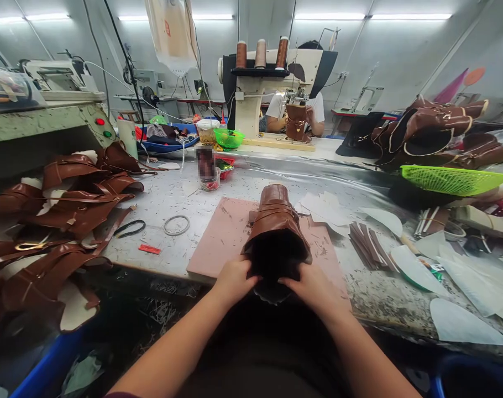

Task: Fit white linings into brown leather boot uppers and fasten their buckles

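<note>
A brown leather boot upper (276,221) with straps lies on a pink cutting board (222,232), its dark open end toward me. My left hand (233,281) grips the left side of that opening with curled fingers. My right hand (311,283) grips the right side the same way. Both hands hold the piece at the table's near edge.
Piles of brown leather uppers lie at left (56,221) and far right (434,132). Scissors (130,228), a ring (177,225), brown strips (365,243), white paper patterns (462,326) and a green basket (450,179) lie around. A person works at a sewing machine (268,88) opposite.
</note>
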Demonstrator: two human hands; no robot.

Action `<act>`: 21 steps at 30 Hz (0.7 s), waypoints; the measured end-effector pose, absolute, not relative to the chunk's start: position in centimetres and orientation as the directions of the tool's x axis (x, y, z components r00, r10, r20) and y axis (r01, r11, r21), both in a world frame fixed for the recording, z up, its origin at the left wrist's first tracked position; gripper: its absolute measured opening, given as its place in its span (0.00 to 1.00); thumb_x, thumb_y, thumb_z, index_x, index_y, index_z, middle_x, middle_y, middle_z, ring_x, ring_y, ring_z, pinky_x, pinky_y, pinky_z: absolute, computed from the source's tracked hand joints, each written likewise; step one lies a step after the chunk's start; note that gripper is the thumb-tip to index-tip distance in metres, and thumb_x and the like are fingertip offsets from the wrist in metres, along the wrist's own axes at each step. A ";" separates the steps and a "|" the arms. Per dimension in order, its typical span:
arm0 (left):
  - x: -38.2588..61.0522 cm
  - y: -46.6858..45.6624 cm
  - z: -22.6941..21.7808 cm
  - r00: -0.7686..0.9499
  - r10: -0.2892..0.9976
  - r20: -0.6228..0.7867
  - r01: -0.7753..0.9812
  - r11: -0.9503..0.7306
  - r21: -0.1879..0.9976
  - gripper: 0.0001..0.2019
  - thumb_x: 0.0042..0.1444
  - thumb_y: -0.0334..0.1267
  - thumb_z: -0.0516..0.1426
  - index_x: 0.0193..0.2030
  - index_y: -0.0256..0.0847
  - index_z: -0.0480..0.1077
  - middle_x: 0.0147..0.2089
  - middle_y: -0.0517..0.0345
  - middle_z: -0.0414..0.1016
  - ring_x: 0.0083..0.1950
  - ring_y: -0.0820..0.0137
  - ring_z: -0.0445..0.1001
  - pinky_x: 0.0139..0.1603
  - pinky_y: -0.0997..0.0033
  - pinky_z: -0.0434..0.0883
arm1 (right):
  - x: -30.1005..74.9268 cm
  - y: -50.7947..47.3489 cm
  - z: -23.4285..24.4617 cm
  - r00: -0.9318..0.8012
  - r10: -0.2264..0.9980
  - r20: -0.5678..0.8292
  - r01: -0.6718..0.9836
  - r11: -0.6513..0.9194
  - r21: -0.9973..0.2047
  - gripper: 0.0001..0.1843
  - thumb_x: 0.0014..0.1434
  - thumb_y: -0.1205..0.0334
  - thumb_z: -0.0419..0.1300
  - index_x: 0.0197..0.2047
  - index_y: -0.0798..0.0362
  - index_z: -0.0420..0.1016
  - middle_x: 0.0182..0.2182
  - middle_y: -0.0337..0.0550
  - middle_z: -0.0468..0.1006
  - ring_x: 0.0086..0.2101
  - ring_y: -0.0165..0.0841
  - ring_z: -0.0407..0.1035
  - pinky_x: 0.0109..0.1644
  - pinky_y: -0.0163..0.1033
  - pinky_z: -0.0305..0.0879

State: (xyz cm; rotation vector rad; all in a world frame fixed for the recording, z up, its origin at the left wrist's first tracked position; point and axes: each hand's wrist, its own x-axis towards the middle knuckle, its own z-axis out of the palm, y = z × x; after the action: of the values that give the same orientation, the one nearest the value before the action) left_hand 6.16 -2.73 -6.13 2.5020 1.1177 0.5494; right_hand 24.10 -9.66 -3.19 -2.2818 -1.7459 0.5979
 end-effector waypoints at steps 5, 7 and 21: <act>5.8 -4.7 -7.1 0.638 0.667 0.385 0.605 -0.743 0.286 0.07 0.57 0.33 0.53 0.39 0.39 0.71 0.45 0.46 0.73 0.48 0.57 0.70 0.47 0.57 0.64 | 24.2 -9.7 -3.9 0.208 0.963 -0.171 0.885 -0.260 -0.386 0.21 0.53 0.59 0.60 0.49 0.62 0.69 0.45 0.59 0.74 0.46 0.45 0.68 0.47 0.41 0.62; 6.1 -5.3 -7.6 0.763 0.448 0.466 0.459 -0.883 0.098 0.14 0.60 0.30 0.48 0.50 0.44 0.67 0.52 0.52 0.72 0.54 0.62 0.67 0.54 0.60 0.60 | 24.8 -9.6 -3.9 0.176 0.969 -0.171 0.890 -0.231 -0.393 0.20 0.54 0.60 0.60 0.48 0.61 0.70 0.45 0.56 0.75 0.47 0.43 0.68 0.47 0.39 0.62; 9.2 -4.9 -5.8 0.976 0.199 0.090 0.190 -0.977 0.099 0.23 0.47 0.39 0.59 0.49 0.27 0.65 0.59 0.30 0.61 0.61 0.52 0.60 0.59 0.57 0.59 | 26.9 -8.8 -2.7 0.260 0.955 -0.143 0.913 -0.291 -0.284 0.11 0.54 0.59 0.58 0.40 0.55 0.75 0.39 0.52 0.78 0.39 0.43 0.72 0.38 0.40 0.63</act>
State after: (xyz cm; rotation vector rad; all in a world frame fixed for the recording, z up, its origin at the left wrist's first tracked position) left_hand 9.20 -4.90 -5.76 3.0329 0.2989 0.1514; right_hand 26.94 -8.77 -2.73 -2.3757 -1.7758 0.4342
